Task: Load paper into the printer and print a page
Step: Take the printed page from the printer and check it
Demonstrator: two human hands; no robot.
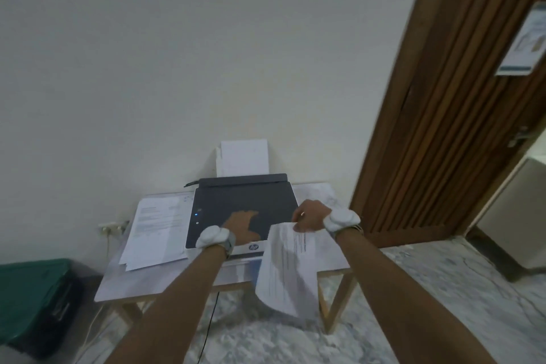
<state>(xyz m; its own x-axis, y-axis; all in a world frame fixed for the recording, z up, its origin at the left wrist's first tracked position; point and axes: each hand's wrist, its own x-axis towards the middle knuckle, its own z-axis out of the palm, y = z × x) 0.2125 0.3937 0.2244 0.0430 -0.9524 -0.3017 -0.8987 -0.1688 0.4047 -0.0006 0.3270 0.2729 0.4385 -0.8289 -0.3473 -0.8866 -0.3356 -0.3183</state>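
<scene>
A dark grey printer (pixel 266 198) with a white front sits on a small table (pixel 153 278). Blank white paper (pixel 243 158) stands upright in its rear feed tray. My left hand (pixel 243 226) lies flat on the printer's lid, fingers spread, holding nothing. My right hand (pixel 310 216) hovers at the printer's right front corner, pinching the top edge of a printed page (pixel 288 272) that hangs down in front of the table, blurred by motion.
A stack of printed sheets (pixel 155 233) lies on the table left of the printer. A wall socket (pixel 112 227) is on the left, a green bin (pixel 32 295) on the floor below it. A wooden door frame (pixel 437 115) stands to the right.
</scene>
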